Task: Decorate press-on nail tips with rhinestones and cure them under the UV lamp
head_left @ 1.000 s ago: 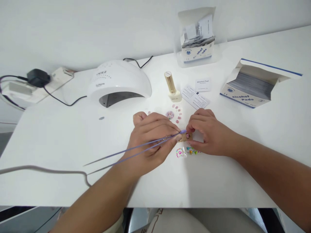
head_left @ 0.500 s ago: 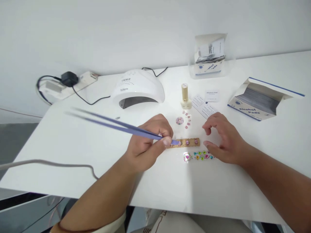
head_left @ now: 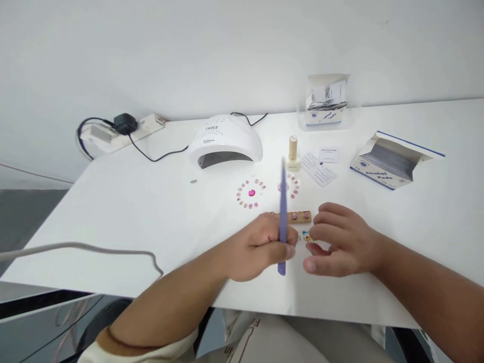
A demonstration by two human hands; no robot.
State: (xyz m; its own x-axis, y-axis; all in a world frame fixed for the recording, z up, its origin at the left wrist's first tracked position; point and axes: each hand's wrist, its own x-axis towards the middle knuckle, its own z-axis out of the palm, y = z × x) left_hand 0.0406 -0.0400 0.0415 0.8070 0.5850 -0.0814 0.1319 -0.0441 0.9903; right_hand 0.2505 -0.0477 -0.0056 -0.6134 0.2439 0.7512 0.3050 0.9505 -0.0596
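My left hand (head_left: 262, 247) is closed around purple tweezers (head_left: 283, 212), whose tips point away from me. Just past that hand lies a wooden strip (head_left: 304, 217) bearing small pink decorated pieces, its left part hidden. My right hand (head_left: 338, 242) has its fingers apart, holding nothing, above the table. Between the hands, several colourful gems (head_left: 305, 234) show, partly covered by my right hand. Farther left, a ring of small pink pieces surrounds a bright pink gem (head_left: 251, 192). Another curved row of pink pieces (head_left: 295, 186) sits behind the tweezers.
A white nail lamp (head_left: 227, 141) stands at the back. A gold-capped bottle (head_left: 293, 154) and alcohol pad packets (head_left: 319, 170) lie right of it. An open alcohol pad box (head_left: 383, 169) is at right, a clear container (head_left: 327, 103) behind. A power strip (head_left: 132, 133) and cables are at left.
The tweezers have swung from pointing left to pointing away from me. My left hand has moved right and nearer. My right hand has come closer to me, over the colourful gems.
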